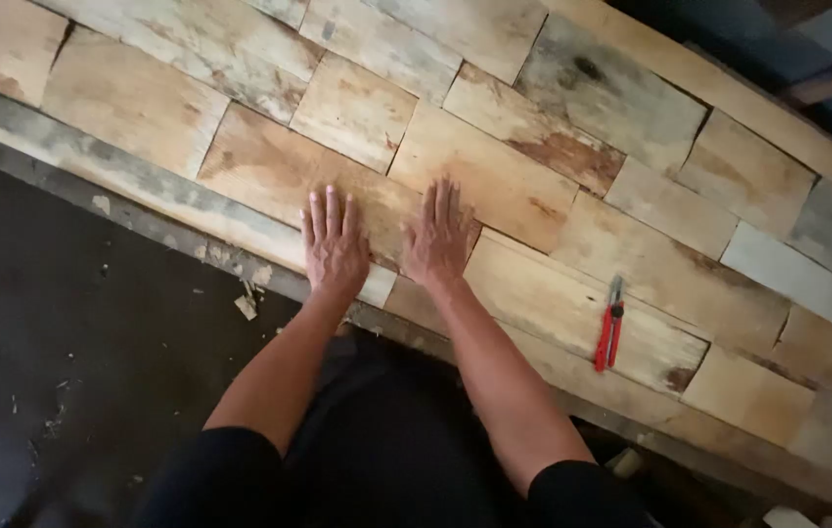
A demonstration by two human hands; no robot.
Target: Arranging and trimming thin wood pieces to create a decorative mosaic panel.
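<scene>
Far to the left of both hands lies the dark floor [54, 362], dusty and littered with pale wood chips [246, 305]; the largest chips sit just left of the left wrist, against the grey lower edge strip [122, 176] of the panel.

The wooden panel [631, 117] is a flat assembly of short, weathered planks laid in staggered rows, running diagonally from upper left to lower right; its surface is pale tan with grey and brown staining.

The left hand [334, 244] lies palm down on one wide plank [269, 171], fingers straight, close together and pointing away from the person; it holds nothing, the palm simply pressed flat; the heel of the hand sits near the plank's lower edge, just above the grey strip.

The right hand [438, 237] lies just beside the left, apart from it by a narrow gap, also palm down with fingers extended and nothing grasped; it rests over the seam between that wide plank and the neighbouring plank [494, 176]; whether the thumbs press or merely rest cannot be told at this sharpness.

Both forearms run down from the hands to black sleeves [572, 489] at the bottom of the view.

Well to the right of the right hand, a red-handled tool [610, 328], probably a utility knife though too small to confirm, lies on a lower plank, untouched and pointing up the panel.
</scene>
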